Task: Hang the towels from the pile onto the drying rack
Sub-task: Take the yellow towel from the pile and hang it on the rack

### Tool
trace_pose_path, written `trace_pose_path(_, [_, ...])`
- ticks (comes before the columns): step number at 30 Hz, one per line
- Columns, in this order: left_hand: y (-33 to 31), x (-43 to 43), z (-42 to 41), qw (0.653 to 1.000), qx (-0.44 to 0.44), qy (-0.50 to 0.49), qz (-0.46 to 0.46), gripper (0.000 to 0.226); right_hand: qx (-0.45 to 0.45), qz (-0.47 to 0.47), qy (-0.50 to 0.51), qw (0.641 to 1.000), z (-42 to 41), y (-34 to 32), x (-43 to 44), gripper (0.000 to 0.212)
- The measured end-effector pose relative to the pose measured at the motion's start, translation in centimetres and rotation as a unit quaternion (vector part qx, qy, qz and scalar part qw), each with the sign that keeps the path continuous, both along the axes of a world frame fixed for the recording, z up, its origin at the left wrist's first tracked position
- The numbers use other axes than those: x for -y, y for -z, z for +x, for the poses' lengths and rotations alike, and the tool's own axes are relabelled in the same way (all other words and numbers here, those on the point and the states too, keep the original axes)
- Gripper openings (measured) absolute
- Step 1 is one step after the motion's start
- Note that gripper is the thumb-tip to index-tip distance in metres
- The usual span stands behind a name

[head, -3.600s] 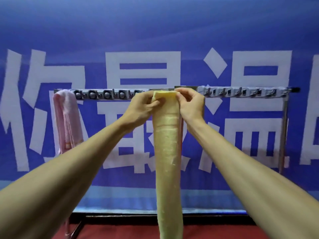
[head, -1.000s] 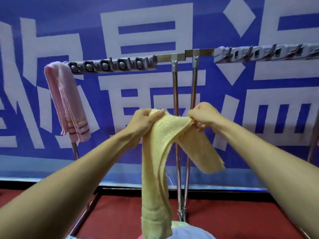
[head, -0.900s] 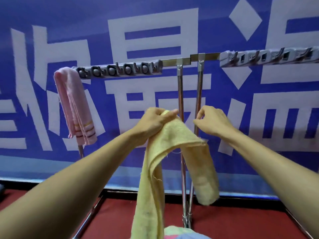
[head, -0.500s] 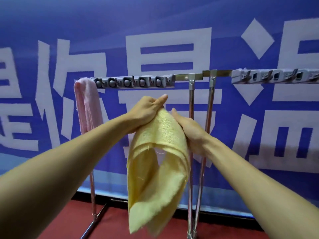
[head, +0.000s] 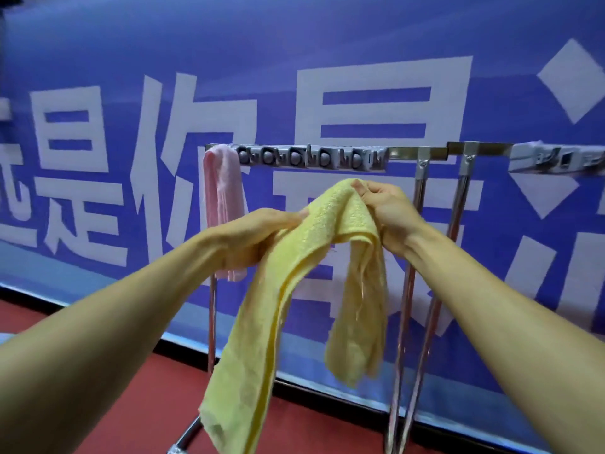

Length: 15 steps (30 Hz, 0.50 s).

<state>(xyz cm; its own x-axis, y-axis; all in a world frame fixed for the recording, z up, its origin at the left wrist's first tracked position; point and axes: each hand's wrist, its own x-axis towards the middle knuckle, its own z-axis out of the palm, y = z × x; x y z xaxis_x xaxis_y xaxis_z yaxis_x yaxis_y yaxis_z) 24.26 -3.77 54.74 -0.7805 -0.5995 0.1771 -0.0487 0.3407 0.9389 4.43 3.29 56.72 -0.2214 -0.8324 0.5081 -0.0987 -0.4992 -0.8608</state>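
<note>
1. Two tails of the yellow towel (head: pixel 294 290) hang nearest the camera. A long one drops toward the red floor (head: pixel 114 404), and a shorter one hangs under the right wrist.
2. The left grip (head: pixel 258 234), a bare hand, curls around the towel's bunched middle. The right grip (head: pixel 389 211), held higher, pinches a fold at the towel's top.
3. Half a second ago the cloth hung as one doubled loop between hands held close together. Now the hands are parted and the loop has opened into a saddle. A few seconds ago it was up at the bar, so it has come away again and is not hung. This looks like re-folding before another try.
4. Just behind the right wrist stand the two middle uprights of the drying rack (head: pixel 420 178), near enough to catch the short tail.
5. Farther back, the grey clip strip (head: pixel 311 157) on the top bar lies bare between those uprights and the pink towel (head: pixel 222 198), which is draped at the left end. That stretch is probably the open room for draping.
6. Farthest back is the blue banner (head: pixel 360 77).
</note>
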Motion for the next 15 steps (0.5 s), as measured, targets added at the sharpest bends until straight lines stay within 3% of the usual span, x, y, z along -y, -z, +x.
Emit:
trace_pose_path(4, [0.1, 2.2, 2.1, 0.998, 0.031, 0.051, 0.018, 0.025, 0.011, 0.003, 0.023, 1.0, 1.3, -1.2, 2.4, 0.023])
trace_pose_path(10, [-1.2, 8.4, 3.6, 0.989, -0.136, -0.054, 0.036, 0.036, 0.089, 0.0, -0.033, 0.996, 2.8, -2.5, 9.5, 0.023])
trace_pose_path(15, [-2.0, 15.3, 2.2, 0.965, -0.231, -0.102, 0.062, 0.031, 0.196, 0.029, -0.062, 0.978, 3.3, -2.0, 18.1, 0.023])
